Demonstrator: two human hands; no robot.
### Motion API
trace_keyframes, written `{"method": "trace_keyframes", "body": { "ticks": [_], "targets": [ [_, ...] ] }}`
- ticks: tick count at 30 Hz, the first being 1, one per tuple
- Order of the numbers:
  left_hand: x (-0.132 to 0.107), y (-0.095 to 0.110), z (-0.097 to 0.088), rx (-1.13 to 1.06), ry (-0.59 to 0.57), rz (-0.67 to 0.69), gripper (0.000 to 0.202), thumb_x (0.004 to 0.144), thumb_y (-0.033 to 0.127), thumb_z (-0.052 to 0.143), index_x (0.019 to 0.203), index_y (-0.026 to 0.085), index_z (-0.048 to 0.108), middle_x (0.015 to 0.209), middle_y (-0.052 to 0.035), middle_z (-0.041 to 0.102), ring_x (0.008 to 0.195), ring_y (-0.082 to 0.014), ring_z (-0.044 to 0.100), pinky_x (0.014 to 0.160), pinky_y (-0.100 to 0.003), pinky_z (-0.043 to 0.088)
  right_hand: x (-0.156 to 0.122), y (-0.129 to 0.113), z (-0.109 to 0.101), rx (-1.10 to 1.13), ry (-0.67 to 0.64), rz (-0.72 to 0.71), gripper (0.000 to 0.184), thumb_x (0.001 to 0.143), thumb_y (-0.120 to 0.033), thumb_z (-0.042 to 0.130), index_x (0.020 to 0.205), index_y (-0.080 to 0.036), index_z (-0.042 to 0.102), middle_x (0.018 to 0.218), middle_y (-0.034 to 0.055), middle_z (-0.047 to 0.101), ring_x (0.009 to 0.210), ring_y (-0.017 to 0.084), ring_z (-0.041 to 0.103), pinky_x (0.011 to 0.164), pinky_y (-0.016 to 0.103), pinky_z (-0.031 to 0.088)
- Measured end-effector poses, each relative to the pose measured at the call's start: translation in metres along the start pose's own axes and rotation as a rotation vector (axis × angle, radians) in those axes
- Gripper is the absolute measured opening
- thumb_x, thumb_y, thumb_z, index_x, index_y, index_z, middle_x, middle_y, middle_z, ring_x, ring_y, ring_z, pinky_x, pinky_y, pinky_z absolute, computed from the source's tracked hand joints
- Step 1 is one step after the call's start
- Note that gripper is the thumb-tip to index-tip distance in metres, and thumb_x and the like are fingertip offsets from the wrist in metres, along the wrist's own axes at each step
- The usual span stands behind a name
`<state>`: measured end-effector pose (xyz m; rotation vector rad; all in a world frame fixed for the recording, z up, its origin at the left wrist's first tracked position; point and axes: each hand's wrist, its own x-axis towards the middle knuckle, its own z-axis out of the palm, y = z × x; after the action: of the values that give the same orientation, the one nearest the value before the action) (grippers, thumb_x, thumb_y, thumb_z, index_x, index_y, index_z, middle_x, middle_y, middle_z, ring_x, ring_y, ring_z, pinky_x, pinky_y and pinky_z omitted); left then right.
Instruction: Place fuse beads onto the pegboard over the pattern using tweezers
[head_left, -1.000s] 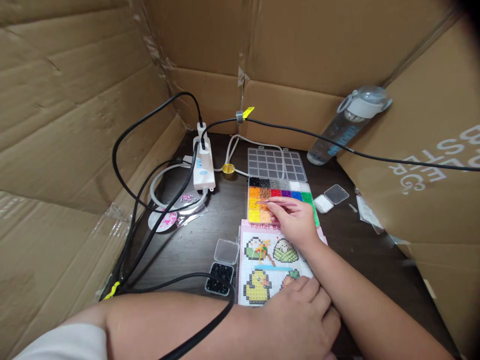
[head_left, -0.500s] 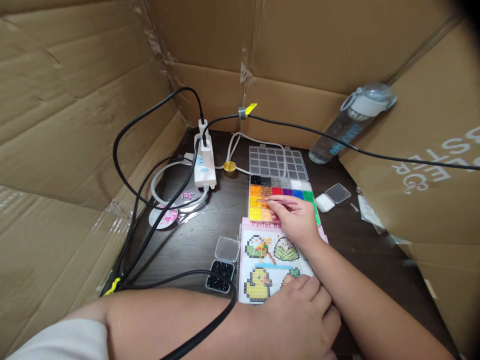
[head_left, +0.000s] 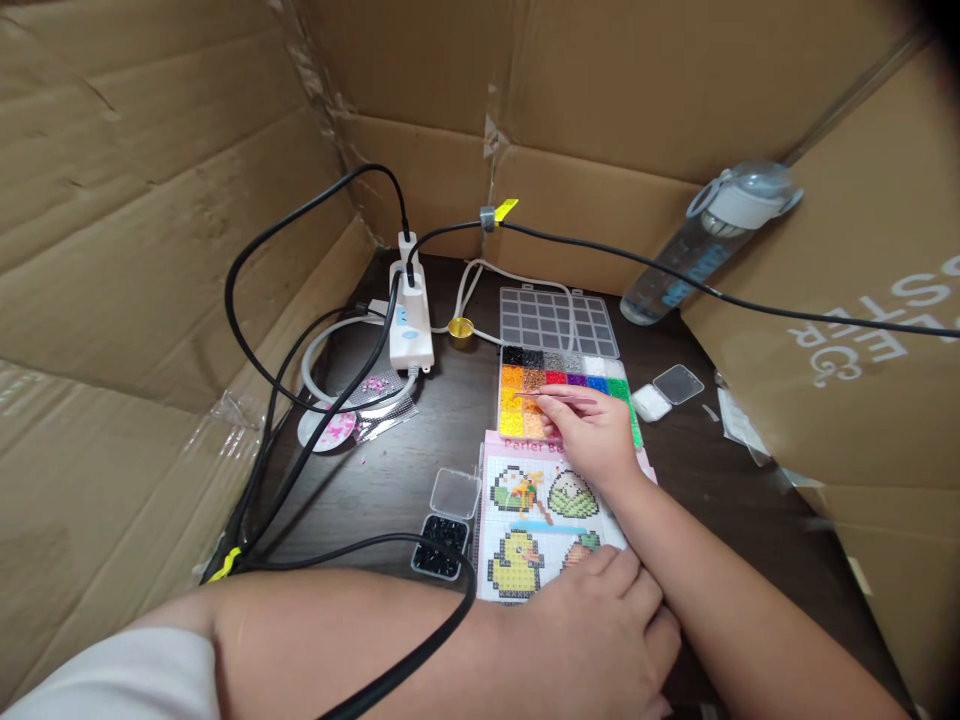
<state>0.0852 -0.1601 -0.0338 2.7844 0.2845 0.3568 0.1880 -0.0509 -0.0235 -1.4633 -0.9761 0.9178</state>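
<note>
My right hand [head_left: 592, 435] pinches a pair of thin pink tweezers [head_left: 562, 398], their tips over the yellow and orange compartments of a bead box [head_left: 511, 425]. The box holds small beads sorted by colour; its clear gridded lid [head_left: 555, 320] lies open behind. In front of the box is a pattern sheet [head_left: 491, 525] with pixel pictures, including a yellow duck, and loose orange and yellow beads [head_left: 529, 492] lie on its upper left picture. My left hand [head_left: 607, 625] rests over the sheet's lower right, fingers curled, beside my right forearm; its fingertips are hidden.
Left of the sheet sits a small case of black beads [head_left: 439, 548]. Black cables [head_left: 300, 465] loop across the left side from a white power strip [head_left: 411, 335]. A bottle [head_left: 705, 250] leans at the back right, near a small white case [head_left: 651, 403]. Cardboard walls [head_left: 600, 170] surround the table.
The whole view has shifted slightly. My right hand holds the tweezers in nearly the same place over the bead box, and my left hand stays where it was.
</note>
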Motion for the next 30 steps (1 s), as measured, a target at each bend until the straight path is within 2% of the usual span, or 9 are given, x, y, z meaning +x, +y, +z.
{"method": "trace_keyframes", "body": {
  "ticks": [18, 30],
  "targets": [
    [-0.0004, 0.0004, -0.0046, 0.009, -0.009, -0.015, 0.052, 0.088, 0.051, 0.050, 0.121, 0.011, 0.058, 0.119, -0.0144, 0.054, 0.111, -0.0304, 0.047, 0.090, -0.042, 0.038, 0.0018, 0.0037, 0.0009, -0.014, 0.022, -0.046, 0.021, 0.072, -0.033, 0.076, 0.084, -0.016, 0.077, 0.065, 0.0048, 0.072, 0.051, 0.012, 0.062, 0.049, 0.027, 0.056],
    [-0.0007, 0.0011, -0.0052, -0.008, -0.004, -0.028, 0.053, 0.088, 0.051, 0.049, 0.122, 0.011, 0.057, 0.122, -0.0142, 0.054, 0.114, -0.0317, 0.046, 0.093, -0.044, 0.039, -0.0016, -0.0025, -0.0005, 0.043, 0.048, -0.003, 0.021, 0.068, -0.032, 0.079, 0.082, -0.016, 0.076, 0.065, 0.0040, 0.072, 0.052, 0.012, 0.064, 0.050, 0.026, 0.057]
  ]
}}
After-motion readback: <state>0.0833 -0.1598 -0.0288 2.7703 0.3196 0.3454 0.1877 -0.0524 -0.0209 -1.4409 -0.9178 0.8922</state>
